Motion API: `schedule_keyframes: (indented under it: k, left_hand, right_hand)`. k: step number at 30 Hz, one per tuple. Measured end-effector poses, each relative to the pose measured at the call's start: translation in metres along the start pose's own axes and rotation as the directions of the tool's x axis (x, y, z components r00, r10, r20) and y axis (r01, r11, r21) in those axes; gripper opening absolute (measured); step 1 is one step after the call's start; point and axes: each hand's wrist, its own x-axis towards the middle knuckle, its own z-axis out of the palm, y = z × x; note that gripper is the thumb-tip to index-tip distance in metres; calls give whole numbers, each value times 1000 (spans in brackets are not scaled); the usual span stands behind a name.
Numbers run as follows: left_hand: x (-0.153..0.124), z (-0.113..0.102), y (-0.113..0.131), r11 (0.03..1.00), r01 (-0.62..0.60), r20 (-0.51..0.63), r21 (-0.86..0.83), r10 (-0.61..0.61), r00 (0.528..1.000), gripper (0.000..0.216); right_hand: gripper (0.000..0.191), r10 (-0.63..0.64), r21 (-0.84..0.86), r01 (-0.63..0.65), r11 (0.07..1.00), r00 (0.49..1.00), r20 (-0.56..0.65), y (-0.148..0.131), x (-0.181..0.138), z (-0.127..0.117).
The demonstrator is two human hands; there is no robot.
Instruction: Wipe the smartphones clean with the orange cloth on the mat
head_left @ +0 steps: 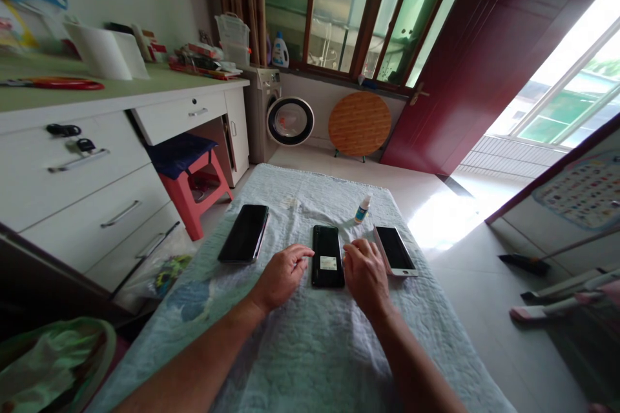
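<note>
A black phone (328, 242) lies on the cloth between my hands, and a pale label (328, 263) shows on its lower half. At its left edge is my left hand (285, 276), fingers loosely bent and thumb a little apart, with nothing seen in it. My right hand (365, 270) rests by the phone's right edge, its fingers curved and somewhat spread, holding nothing visible. Whether the fingertips touch the phone, I cannot tell. A larger dark phone (245, 232) lies to the left. To the right is a white-framed phone (396, 250) with a dark screen, partly behind my right hand.
A small spray bottle (362, 209) stands on the quilted cloth (300, 348) beyond my right hand. A pink stool (188, 174) and white drawers (92, 174) are at the left. Farther back are a washing machine (261, 103) with its door open and a round wooden tabletop (359, 122).
</note>
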Motion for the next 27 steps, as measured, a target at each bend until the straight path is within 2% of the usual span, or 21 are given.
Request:
schedule_keyframes:
  k: [2,4,7,10,15,21,27]
  left_hand:
    - [1,1,1,982,126,29,-141,-123,992,31]
    - [1,3,0,926,263,87,-271,-248,965,35]
    - [2,6,-4,861,333,123,-383,-310,943,37]
    - [3,8,-6,820,363,150,-443,-331,931,37]
    - [4,7,-2,780,385,180,-493,-341,923,37]
    - [4,7,-2,793,382,197,-475,-328,924,38]
    - [2,11,-13,831,297,182,-469,-239,954,41]
  right_hand:
    - [24,-29,27,27,999,996,86,-6,-3,3]
    - [23,-4,-2,4,1000,988,153,-10,-5,8]
    - [21,69,-59,-57,997,974,214,-10,-6,14]
    - [22,130,-39,-125,991,964,230,-10,-5,17]
    - [32,220,96,-249,964,945,243,-8,-1,17]
    - [38,279,264,-355,897,917,286,-2,4,18]
    - [39,304,475,-412,778,908,290,5,7,21]
